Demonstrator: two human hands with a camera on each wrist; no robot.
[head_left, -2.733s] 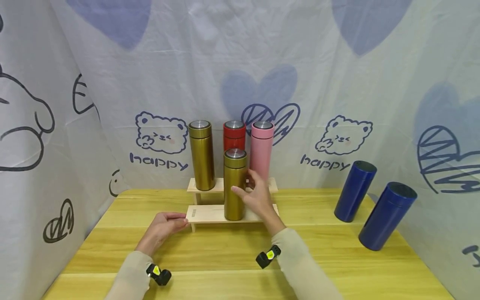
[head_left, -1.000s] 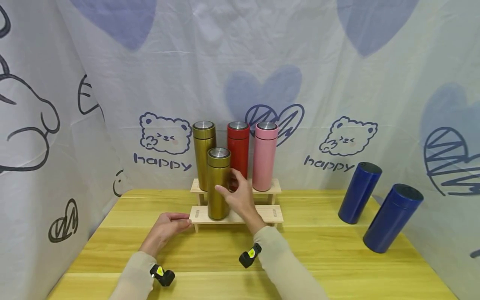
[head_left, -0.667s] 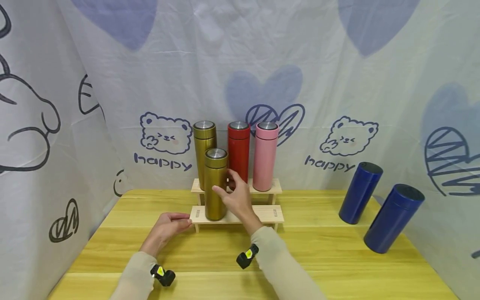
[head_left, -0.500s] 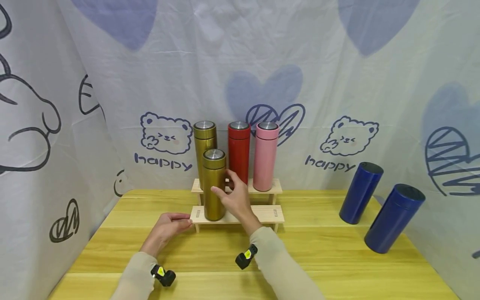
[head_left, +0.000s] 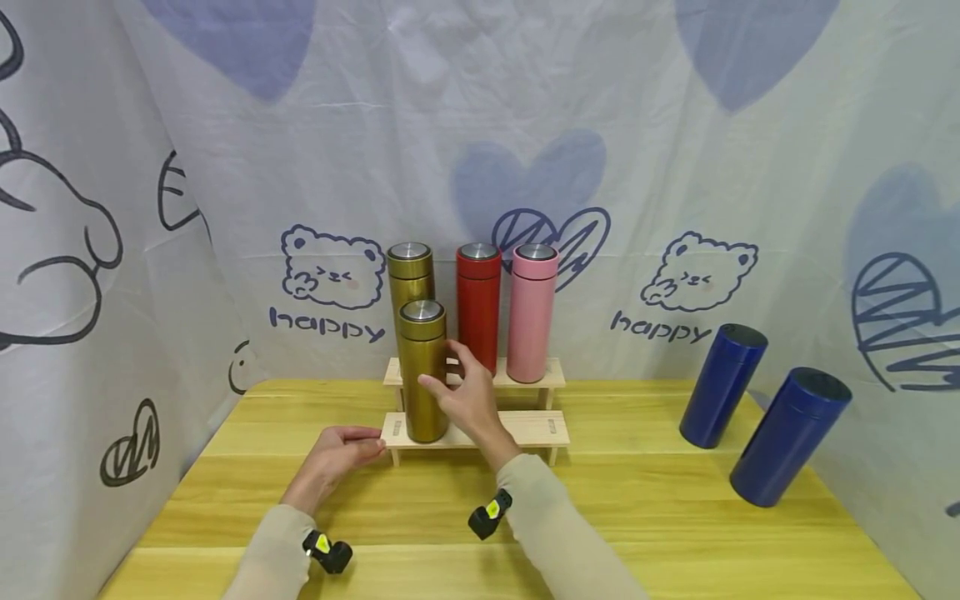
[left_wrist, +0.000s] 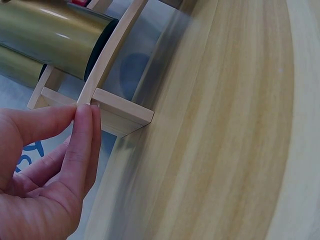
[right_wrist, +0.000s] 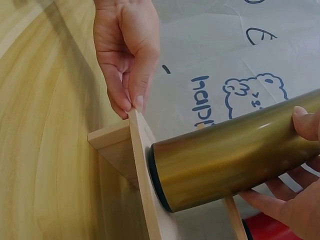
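Note:
A gold thermos (head_left: pixel 423 375) stands upright on the lower step of a two-step wooden rack (head_left: pixel 517 429), left of its middle. My right hand (head_left: pixel 472 400) grips it from the right, thumb in front and fingers round behind. In the right wrist view the base of this gold thermos (right_wrist: pixel 225 155) meets the board. My left hand (head_left: pixel 333 458) pinches the left end of the lower step; the left wrist view shows its thumb and fingertips (left_wrist: pixel 82 112) on the board's edge. On the upper step stand another gold thermos (head_left: pixel 410 275), partly hidden, a red thermos (head_left: pixel 478 308) and a pink thermos (head_left: pixel 531 317).
Two dark blue thermoses (head_left: pixel 722 385) (head_left: pixel 790 437) stand on the right of the wooden table (head_left: pixel 420 533). A pale printed cloth (head_left: pixel 480 100) hangs behind the rack and along both sides.
The front gold thermos has moved left along the lower step with my right hand, from near the middle towards the left end. My left hand keeps its pinch on the board.

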